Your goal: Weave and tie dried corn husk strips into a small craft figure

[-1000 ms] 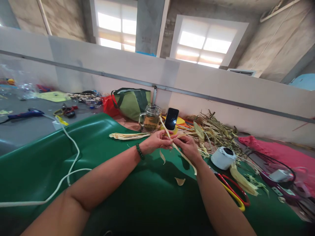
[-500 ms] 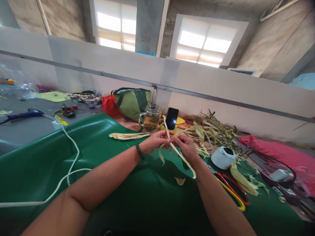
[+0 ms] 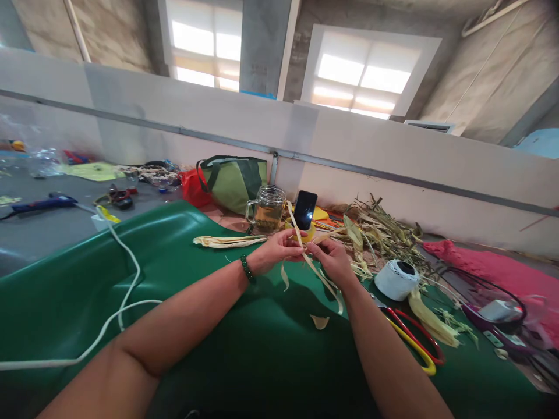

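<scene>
My left hand (image 3: 279, 249) pinches pale corn husk strips (image 3: 295, 221) between thumb and fingers. Close beside it, my right hand (image 3: 334, 259) is closed on the same strips where they cross. One end sticks up toward the phone, and other ends hang down over the green mat (image 3: 262, 343). A bundle of flattened husk strips (image 3: 229, 241) lies beyond my left wrist. Under the hands a small husk scrap (image 3: 319, 322) rests on the mat. Scissors with red and yellow handles (image 3: 417, 343) lie right of my right forearm.
A glass mug of tea (image 3: 268, 210) and a propped phone (image 3: 305, 209) stand behind the hands. Right of them are dried husks (image 3: 379, 233) and a white thread spool (image 3: 396, 280). A white cord (image 3: 131, 256) crosses the mat at left; a green bag (image 3: 236, 183) leans near the wall.
My right hand has shifted slightly right, and the hanging strip ends have swung and moved a little. Both hands still hold the husk strips.
</scene>
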Demonstrator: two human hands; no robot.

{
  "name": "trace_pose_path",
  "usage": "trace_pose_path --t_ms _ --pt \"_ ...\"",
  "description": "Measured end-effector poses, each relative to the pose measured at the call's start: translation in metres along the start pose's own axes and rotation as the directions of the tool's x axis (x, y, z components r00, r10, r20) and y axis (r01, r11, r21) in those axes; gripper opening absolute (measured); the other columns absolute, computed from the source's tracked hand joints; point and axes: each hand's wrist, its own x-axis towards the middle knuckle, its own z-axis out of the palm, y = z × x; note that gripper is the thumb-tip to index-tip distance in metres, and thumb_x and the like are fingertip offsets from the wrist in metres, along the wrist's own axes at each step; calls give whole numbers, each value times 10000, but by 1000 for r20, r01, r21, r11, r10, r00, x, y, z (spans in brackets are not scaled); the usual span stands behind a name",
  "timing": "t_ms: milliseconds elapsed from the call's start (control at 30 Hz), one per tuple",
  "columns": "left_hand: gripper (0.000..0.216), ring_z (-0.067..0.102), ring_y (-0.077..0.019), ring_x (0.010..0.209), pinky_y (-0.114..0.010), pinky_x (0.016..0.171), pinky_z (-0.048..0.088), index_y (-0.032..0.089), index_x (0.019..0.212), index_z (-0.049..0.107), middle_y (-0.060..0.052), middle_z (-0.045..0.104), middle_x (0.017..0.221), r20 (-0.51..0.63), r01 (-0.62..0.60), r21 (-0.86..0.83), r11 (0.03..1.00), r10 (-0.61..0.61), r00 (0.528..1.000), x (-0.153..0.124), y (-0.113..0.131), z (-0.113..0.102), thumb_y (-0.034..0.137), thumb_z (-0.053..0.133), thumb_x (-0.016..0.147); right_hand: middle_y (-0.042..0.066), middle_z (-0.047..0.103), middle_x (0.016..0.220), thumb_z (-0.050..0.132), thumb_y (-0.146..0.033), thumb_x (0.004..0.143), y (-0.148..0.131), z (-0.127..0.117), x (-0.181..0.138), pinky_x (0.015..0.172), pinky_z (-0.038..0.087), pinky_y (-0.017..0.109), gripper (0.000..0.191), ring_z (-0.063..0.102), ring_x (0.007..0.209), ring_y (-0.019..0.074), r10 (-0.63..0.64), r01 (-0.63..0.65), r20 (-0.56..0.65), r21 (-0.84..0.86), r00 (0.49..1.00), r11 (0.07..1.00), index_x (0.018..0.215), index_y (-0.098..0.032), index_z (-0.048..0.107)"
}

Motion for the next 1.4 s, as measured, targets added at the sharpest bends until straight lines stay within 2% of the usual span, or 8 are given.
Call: trace_pose_path --t_ms 167,300,433,500,733,1000,1200,1400 --pt "565 633 -120 724 -253 726 486 129 1026 579 -28 673 799 7 -44 21 999 43 999 2 -4 -1 226 848 539 -12 486 497 582 -517 742 0 2 1 518 346 274 404 425 513 123 -87 81 -52 -113 995 990 504 -200 503" --pt "527 633 -126 724 -267 726 489 126 976 583 -26 671 795 -12 -32 24 999 32 999 4 -6 -3 248 847 537 -27 445 466 598 -553 712 2 7 0 468 312 268 420 389 470 113 -17 10 -83 -82 996 997 502 -205 492" --pt "550 634 -125 707 -271 720 493 135 994 570 -20 669 777 -33 -34 2 999 34 999 5 -7 -5 268 848 538 -11 510 494 587 -569 730 0 6 0 475 357 267 416 445 476 122 32 -32 6 -2 999 999 544 -200 543" --pt "554 631 -116 690 -265 718 492 135 1000 568 -14 665 758 -35 -30 -4 1000 30 999 5 -6 -5 267 848 541 -8 529 514 597 -557 725 -1 4 0 487 371 269 388 460 492 127 8 -8 30 -1 1000 1000 576 -200 563" --pt "478 615 -112 703 -242 699 477 116 928 612 -36 668 789 -29 -27 58 998 28 999 3 -3 -3 284 844 546 -4 515 519 573 -507 744 0 7 -1 498 345 273 360 434 515 133 -109 99 -54 -149 993 984 549 -209 526" --pt "405 598 -111 675 -249 699 462 97 777 650 -32 667 728 -83 5 67 998 1 997 4 -4 -4 321 852 507 -5 515 512 540 -568 775 -1 8 0 514 380 277 422 463 503 133 -59 59 -24 -15 998 998 566 -202 560" --pt "389 595 -110 653 -237 665 450 98 758 649 -21 648 689 -97 22 70 997 -15 995 5 -6 -4 292 856 492 -30 444 490 607 -536 715 -2 7 -2 471 307 262 377 373 468 109 -23 22 -91 -12 996 1000 557 -201 536" --pt "353 535 -82 589 -218 602 401 86 796 654 -12 616 656 -59 28 99 995 -23 998 4 -4 -4 324 807 584 -32 427 480 592 -508 717 -3 7 -2 471 291 264 362 356 469 106 -14 9 -113 -41 993 999 539 -201 522"
